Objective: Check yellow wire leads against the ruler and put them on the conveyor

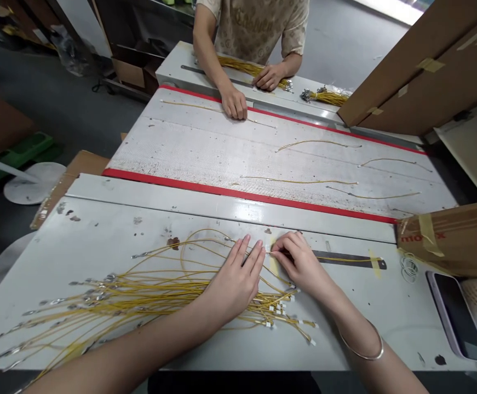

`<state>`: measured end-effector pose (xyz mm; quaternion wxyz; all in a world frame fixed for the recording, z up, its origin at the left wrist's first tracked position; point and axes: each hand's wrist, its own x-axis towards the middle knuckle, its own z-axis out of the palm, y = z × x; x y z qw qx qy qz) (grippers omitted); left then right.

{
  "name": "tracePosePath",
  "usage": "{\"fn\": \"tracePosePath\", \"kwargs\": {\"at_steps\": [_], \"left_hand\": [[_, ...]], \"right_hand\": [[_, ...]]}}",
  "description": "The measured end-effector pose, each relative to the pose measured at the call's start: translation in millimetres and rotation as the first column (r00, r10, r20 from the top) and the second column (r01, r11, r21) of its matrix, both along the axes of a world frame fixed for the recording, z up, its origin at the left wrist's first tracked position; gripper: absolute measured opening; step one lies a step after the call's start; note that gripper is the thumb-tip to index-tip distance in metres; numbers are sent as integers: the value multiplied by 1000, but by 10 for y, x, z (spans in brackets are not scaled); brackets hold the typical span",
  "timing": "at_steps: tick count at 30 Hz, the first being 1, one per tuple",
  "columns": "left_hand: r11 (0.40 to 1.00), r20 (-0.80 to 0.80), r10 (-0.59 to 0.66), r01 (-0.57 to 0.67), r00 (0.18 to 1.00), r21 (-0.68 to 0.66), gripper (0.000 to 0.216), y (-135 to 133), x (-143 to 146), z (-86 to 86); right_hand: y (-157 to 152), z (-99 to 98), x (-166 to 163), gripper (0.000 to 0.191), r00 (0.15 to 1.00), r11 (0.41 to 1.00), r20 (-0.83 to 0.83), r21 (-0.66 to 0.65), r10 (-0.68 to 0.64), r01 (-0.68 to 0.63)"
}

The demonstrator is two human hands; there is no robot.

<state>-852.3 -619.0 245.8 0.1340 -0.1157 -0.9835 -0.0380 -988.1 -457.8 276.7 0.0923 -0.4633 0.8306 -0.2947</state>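
My left hand [234,279] lies palm down with its fingers stretched out, resting over a bundle of thin yellow wires [168,294]. Silver metal ends [98,290] fan out at the bundle's left, and small white connectors [279,309] tip its right side. Thumb and fingertips of my right hand [299,258] pinch a yellow wire [332,259] near the left hand's fingertips. That wire runs rightward along a dark steel ruler [353,261] fixed to the bench with yellow tape. My right hand covers part of the ruler.
Beyond a red-edged belt [205,148] with several scattered wires, a co-worker's hand [234,104] touches one wire. The co-worker's other hand [269,77] rests near more bundles. A phone [458,314], clear rings [409,268] and a cardboard box [464,230] stand at right.
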Motion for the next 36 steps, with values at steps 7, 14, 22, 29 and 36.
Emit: {"fn": "tracePosePath", "kwargs": {"at_steps": [7, 14, 22, 29, 36], "left_hand": [[1000, -19, 0, 0, 1000, 14, 52, 5, 2, 16], [999, -7, 1, -1, 1000, 32, 52, 16, -3, 9], [996, -9, 17, -16, 1000, 89, 51, 2, 14, -9], [966, -184, -29, 75, 983, 248, 47, 20, 84, 146], [940, -208, -174, 225, 963, 256, 44, -114, 53, 95]], "right_hand": [[45, 42, -34, 14, 1000, 996, 12, 90, 18, -19], [59, 34, -41, 14, 999, 995, 27, 94, 30, -32], [61, 25, -56, 15, 1000, 992, 7, 120, 29, -30], [52, 114, -66, 16, 1000, 998, 17, 68, 11, -12], [379, 907, -1018, 18, 862, 959, -425, -184, -277, 217]]}}
